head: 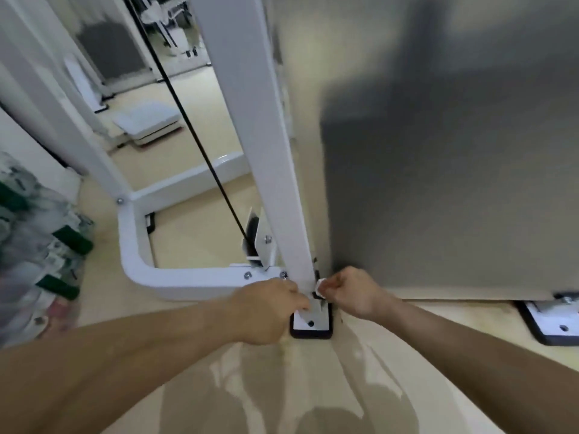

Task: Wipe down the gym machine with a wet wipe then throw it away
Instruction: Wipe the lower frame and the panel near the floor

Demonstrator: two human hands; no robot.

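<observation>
A white gym machine stands on a cream floor, its tall upright post (266,158) rising from a black-edged foot plate (311,325). Both my hands are low at the base of that post. My right hand (351,291) pinches a small white wet wipe (320,286) against the post's right side. On the post's left side, just above the foot plate, my left hand (269,308) has its fingers curled against the post; what they hold, if anything, is hidden. A black cable (200,151) runs down to a pulley (253,242) beside the post.
A grey panel (454,183) fills the right side behind the post. The machine's white base frame (141,258) curves round to the left. A second foot plate (551,321) sits at far right. Shrink-wrapped bottles with green caps (40,245) lie at the left edge.
</observation>
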